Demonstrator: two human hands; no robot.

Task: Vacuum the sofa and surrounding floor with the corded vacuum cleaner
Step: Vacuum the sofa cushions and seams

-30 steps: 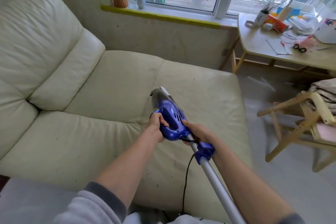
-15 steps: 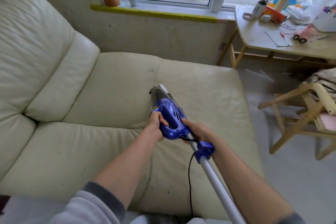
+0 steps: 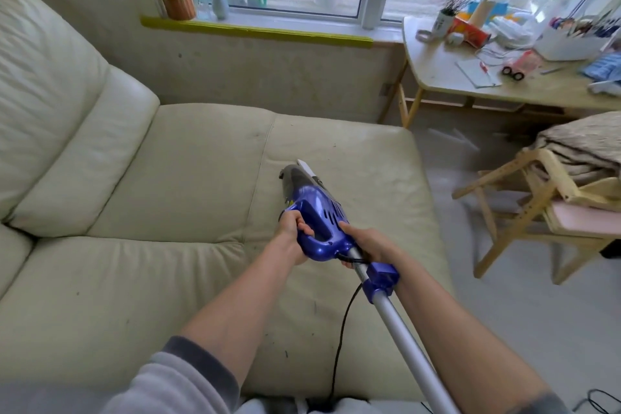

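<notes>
— Hands? Where are they?
— Left hand (image 3: 295,228) grips the loop handle of the blue vacuum cleaner (image 3: 317,215); right hand (image 3: 364,245) curls round its silver tube (image 3: 403,336), toward five o'clock.
— And the nozzle?
— On the cream sofa (image 3: 188,178) seat, pointing toward eleven o'clock. Black cord (image 3: 341,333) hangs below.

Cream sofa, blue vacuum cleaner, pale wood furniture

The leather sofa (image 3: 174,178) is cream, flecked with small dark specks; the vacuum cleaner (image 3: 317,218) has a bright blue body, grey nose, silver tube (image 3: 406,343) and black cord (image 3: 341,339). A yellow strip (image 3: 255,31) edges the windowsill. The table (image 3: 440,72) and chair (image 3: 524,208) are pale wood. The sleeve (image 3: 174,383) is grey with a darker cuff; the floor (image 3: 524,319) is light grey.
</notes>
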